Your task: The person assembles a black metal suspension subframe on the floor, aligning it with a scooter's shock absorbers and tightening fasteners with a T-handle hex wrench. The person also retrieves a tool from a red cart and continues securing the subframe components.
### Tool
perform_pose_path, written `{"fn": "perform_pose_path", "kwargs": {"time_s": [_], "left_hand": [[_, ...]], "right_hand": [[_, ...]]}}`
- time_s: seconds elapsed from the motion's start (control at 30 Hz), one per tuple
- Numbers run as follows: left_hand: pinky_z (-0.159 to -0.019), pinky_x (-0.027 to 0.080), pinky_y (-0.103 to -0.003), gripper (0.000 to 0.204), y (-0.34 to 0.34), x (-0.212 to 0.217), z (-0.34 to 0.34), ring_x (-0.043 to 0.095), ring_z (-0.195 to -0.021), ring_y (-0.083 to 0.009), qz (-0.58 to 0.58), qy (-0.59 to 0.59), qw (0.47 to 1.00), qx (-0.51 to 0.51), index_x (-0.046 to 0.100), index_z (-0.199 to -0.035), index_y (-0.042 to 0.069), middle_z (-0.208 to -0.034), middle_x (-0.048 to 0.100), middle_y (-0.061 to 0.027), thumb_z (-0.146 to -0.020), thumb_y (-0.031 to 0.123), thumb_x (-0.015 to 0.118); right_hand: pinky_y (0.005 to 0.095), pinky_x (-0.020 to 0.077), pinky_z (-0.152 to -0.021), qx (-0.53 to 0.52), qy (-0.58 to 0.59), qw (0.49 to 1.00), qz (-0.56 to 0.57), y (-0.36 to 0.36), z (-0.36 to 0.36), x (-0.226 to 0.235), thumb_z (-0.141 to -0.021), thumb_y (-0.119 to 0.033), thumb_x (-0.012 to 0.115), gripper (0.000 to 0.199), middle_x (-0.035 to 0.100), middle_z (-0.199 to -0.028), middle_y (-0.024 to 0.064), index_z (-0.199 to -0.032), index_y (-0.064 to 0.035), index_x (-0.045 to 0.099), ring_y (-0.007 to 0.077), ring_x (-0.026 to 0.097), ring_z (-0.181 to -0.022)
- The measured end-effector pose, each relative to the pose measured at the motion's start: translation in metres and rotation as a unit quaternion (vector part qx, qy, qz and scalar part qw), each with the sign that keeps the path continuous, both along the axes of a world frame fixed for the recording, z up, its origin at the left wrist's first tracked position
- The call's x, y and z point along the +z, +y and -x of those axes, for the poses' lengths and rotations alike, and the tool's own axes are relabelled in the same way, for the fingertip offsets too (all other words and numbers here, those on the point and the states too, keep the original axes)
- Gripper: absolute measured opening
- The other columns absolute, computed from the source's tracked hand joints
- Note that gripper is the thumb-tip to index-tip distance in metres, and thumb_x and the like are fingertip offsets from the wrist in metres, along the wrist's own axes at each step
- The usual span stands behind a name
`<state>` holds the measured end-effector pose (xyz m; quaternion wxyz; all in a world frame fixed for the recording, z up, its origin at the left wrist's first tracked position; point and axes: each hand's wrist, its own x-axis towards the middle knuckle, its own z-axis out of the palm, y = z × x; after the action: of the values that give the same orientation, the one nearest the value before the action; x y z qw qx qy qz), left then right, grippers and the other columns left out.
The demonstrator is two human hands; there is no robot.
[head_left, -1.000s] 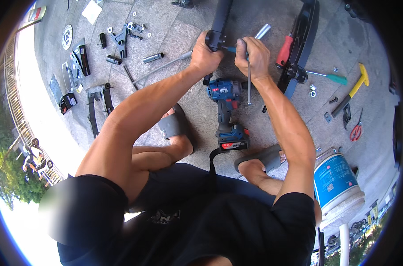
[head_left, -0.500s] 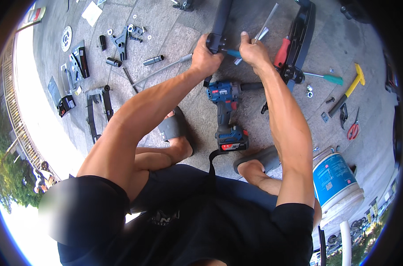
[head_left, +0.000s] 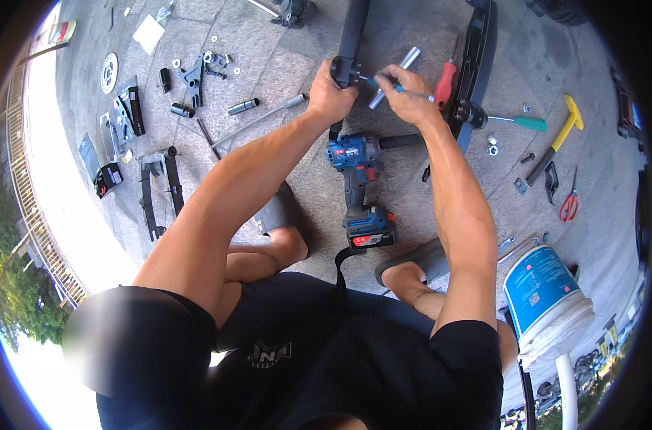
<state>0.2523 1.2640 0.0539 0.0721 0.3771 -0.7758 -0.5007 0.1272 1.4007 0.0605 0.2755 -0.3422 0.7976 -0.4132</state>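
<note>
My left hand (head_left: 332, 94) is wrapped round the near end of a long black metal bar (head_left: 350, 36), at a thick clamp-like end piece. Just to its right, my right hand (head_left: 408, 97) is closed on a slim hex key with a teal grip (head_left: 372, 82). Its tip points at the side of the bar's end piece; whether it sits in a bolt I cannot make out. A silver tube (head_left: 405, 63) lies on the paving beyond my right hand. Below both hands a blue cordless impact wrench (head_left: 356, 168) rests on the ground between my feet.
To the right lie a red-handled screwdriver (head_left: 445, 84), a black frame part (head_left: 475, 64), a green screwdriver (head_left: 529, 123), a yellow hammer (head_left: 571, 115), red-handled scissors (head_left: 569, 207) and a blue-labelled bucket (head_left: 541, 287). Leftward are sockets (head_left: 243, 106), a bracket (head_left: 193, 79) and a black fork (head_left: 170, 172).
My right hand has turned the hex key: its long shaft stuck out away from me and now points rightward past the hand. My left hand keeps its grip on the bar.
</note>
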Motion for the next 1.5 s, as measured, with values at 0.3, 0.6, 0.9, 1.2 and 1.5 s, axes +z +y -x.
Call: {"fn": "perform_pose_path", "kwargs": {"time_s": [0.3, 0.6, 0.9, 1.2, 1.5], "left_hand": [[-0.081, 0.049, -0.036, 0.041, 0.004, -0.003, 0.008, 0.064, -0.088, -0.0261, -0.003, -0.009, 1.0, 0.003, 0.055, -0.105, 0.007, -0.09, 0.064, -0.0105, -0.067, 0.007, 0.069], [-0.082, 0.05, -0.034, 0.05, -0.004, -0.014, 0.005, 0.064, -0.088, -0.0227, -0.04, -0.011, 0.999, -0.003, 0.055, -0.11, 0.005, -0.093, 0.065, -0.0092, -0.064, 0.01, 0.074], [-0.082, 0.05, -0.033, 0.05, -0.008, -0.02, 0.006, 0.063, -0.088, -0.021, -0.055, -0.022, 0.998, -0.026, 0.055, -0.11, 0.005, -0.093, 0.064, -0.0086, -0.064, 0.006, 0.074], [-0.083, 0.05, -0.032, 0.048, -0.01, -0.028, 0.007, 0.062, -0.09, -0.0206, -0.082, -0.043, 0.996, -0.01, 0.055, -0.11, 0.005, -0.095, 0.064, -0.0085, -0.065, 0.005, 0.073], [-0.08, 0.049, -0.036, 0.036, 0.002, -0.011, 0.009, 0.061, -0.09, -0.0286, -0.033, -0.027, 0.999, 0.018, 0.057, -0.1, 0.003, -0.095, 0.061, -0.0141, -0.066, 0.005, 0.068]], "right_hand": [[0.0368, 0.0496, -0.073, -0.021, 0.026, 0.998, 0.062, 0.007, 0.001, -0.001, -0.088, -0.021, 0.065, 0.022, 0.067, -0.088, 0.0159, -0.098, -0.0019, 0.067, 0.0296, 0.066, -0.083], [0.0365, 0.0504, -0.073, 0.001, 0.079, 0.99, 0.12, 0.008, 0.005, -0.009, -0.087, -0.019, 0.067, 0.022, 0.066, -0.092, 0.0146, -0.101, -0.0022, 0.066, 0.031, 0.066, -0.086], [0.04, 0.0519, -0.071, 0.123, 0.278, 0.946, 0.114, 0.003, 0.016, -0.001, -0.08, -0.012, 0.069, 0.022, 0.061, -0.091, 0.0092, -0.101, -0.0071, 0.063, 0.0291, 0.063, -0.087], [0.0409, 0.0483, -0.067, 0.046, 0.169, 0.977, 0.125, -0.006, 0.014, -0.003, -0.085, -0.018, 0.062, 0.012, 0.061, -0.08, 0.0118, -0.087, -0.0069, 0.064, 0.0326, 0.06, -0.077], [0.0429, 0.0471, -0.064, -0.028, 0.244, 0.968, 0.055, -0.007, -0.004, -0.002, -0.09, -0.023, 0.059, 0.02, 0.062, -0.072, 0.0132, -0.082, -0.0049, 0.061, 0.0348, 0.06, -0.071]]}}
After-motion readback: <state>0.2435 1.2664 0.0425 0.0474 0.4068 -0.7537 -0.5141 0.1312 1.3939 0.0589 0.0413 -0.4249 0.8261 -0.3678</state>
